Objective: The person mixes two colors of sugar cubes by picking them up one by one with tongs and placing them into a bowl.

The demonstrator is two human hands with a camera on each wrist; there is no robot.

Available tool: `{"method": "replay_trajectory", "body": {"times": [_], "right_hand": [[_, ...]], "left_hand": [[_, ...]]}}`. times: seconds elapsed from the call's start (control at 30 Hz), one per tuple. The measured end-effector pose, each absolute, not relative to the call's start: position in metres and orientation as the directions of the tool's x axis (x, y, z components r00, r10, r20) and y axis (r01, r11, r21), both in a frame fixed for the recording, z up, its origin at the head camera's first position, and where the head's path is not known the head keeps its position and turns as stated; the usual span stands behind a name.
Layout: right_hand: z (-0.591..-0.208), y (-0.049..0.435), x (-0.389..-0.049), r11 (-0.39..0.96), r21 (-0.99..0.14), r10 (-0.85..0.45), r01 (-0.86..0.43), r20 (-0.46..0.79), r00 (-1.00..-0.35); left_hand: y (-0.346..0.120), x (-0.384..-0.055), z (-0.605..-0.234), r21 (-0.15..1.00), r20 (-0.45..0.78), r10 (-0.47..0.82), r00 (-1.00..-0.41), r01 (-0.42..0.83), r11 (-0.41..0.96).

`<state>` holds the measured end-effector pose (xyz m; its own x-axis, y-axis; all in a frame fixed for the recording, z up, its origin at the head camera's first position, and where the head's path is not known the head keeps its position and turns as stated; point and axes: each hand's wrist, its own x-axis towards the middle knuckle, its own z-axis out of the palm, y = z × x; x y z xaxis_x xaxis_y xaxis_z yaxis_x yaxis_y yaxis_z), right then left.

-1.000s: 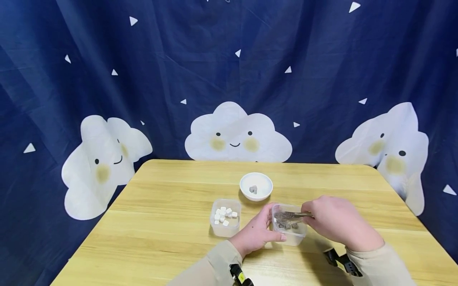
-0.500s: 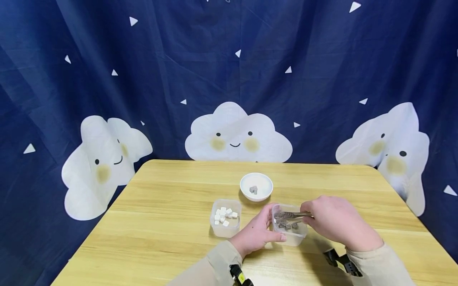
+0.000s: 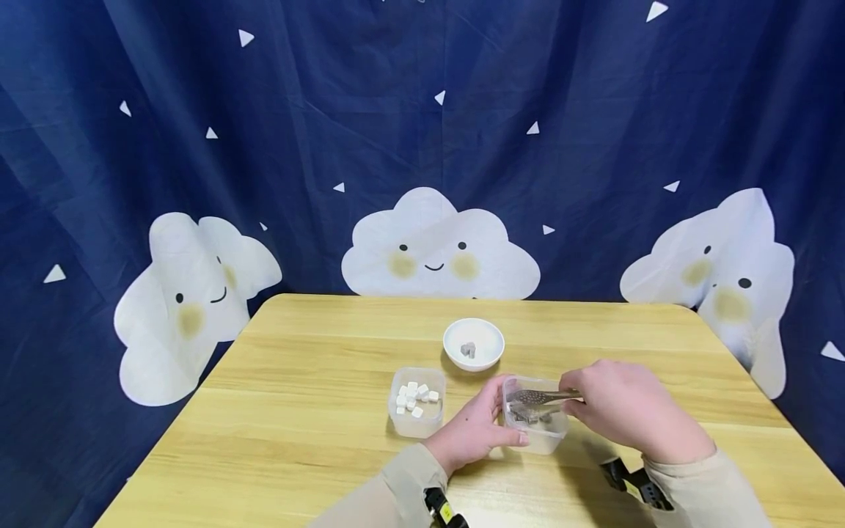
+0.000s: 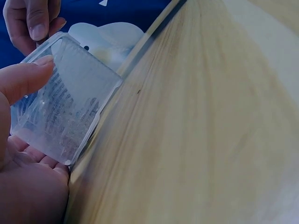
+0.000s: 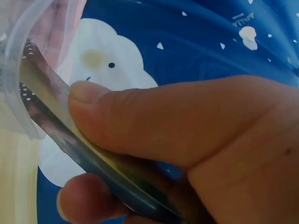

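At left, the left hand (image 4: 30, 186) grips a clear plastic container (image 4: 79, 93). The right hand (image 4: 35, 18) shows at upper left, beside its rim. A wooden tabletop (image 4: 196, 121) fills the right; a blue curtain (image 4: 140, 10) with a white cloud (image 4: 108, 36) hangs at top left.

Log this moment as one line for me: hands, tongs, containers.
left hand: grips right tub | right hand: holds metal tongs, tips inside right tub | white bowl: gray cubes | left tub: white cubes

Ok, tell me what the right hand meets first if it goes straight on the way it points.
Probably the right-side rim of the clear container, just ahead of the right hand; height is unclear, so it might pass over. The tongs it grips reach inside.
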<state>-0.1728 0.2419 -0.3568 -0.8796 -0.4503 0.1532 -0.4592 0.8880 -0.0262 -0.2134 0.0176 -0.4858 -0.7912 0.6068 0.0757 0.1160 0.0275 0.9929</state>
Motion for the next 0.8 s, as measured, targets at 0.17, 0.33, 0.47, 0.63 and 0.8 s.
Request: {"method": "replay_trajectory", "body": {"times": [0.17,0.33,0.47,0.63,0.8], "right_hand": [[-0.359,0.239,-0.173,0.888,-0.005,-0.454,-0.460,0.155,-0.877],[-0.357,0.240,-0.173,0.882,-0.025,-0.460,-0.471,0.171,-0.871],[-0.354,0.243,-0.172,0.880,-0.055,-0.458,-0.472,0.168,-0.873],[-0.349,0.250,-0.172,0.856,-0.062,-0.495,-0.514,0.188,-0.848],[-0.341,0.260,-0.171,0.817,-0.059,-0.547,-0.573,0.233,-0.804]], "left_hand": [[0.017,-0.213,-0.484,0.993,0.068,0.603,-0.795,0.115,0.039],[0.018,-0.212,-0.483,0.993,0.069,0.607,-0.792,0.114,0.035],[0.018,-0.212,-0.483,0.993,0.074,0.609,-0.789,0.117,0.030],[0.018,-0.213,-0.484,0.990,0.092,0.614,-0.784,0.139,0.028],[0.018,-0.214,-0.485,0.990,0.091,0.615,-0.783,0.137,0.028]]}}
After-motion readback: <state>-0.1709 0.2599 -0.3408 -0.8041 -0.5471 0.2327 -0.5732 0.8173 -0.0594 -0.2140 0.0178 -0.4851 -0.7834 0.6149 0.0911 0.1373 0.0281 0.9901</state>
